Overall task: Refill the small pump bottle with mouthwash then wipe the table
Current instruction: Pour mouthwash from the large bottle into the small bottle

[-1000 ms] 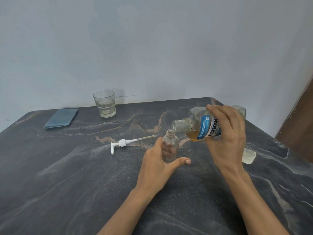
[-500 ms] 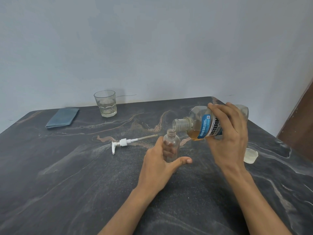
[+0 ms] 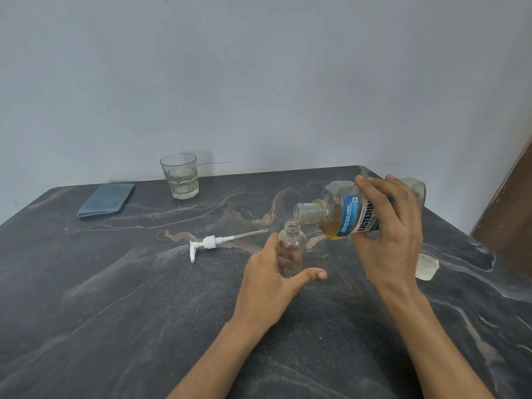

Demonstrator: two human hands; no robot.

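My left hand point(image 3: 269, 283) wraps the upright small bottle point(image 3: 291, 249). My right hand point(image 3: 388, 234) grips the mouthwash bottle point(image 3: 342, 214), tipped nearly horizontal, mouth pointing left over the small one's opening.

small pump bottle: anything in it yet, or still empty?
Looks empty. The small bottle is clear throughout, with fingers visible through it; the amber liquid sits low in the tilted mouthwash bottle, short of its neck. No stream visible.

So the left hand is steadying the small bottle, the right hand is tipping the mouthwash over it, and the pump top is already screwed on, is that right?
Not quite. The pump top is not screwed on: the head view shows it lying on the table, apart from the small bottle, whose neck is open. The rest holds: the left hand steadies the bottle and the right hand tips the mouthwash over it.
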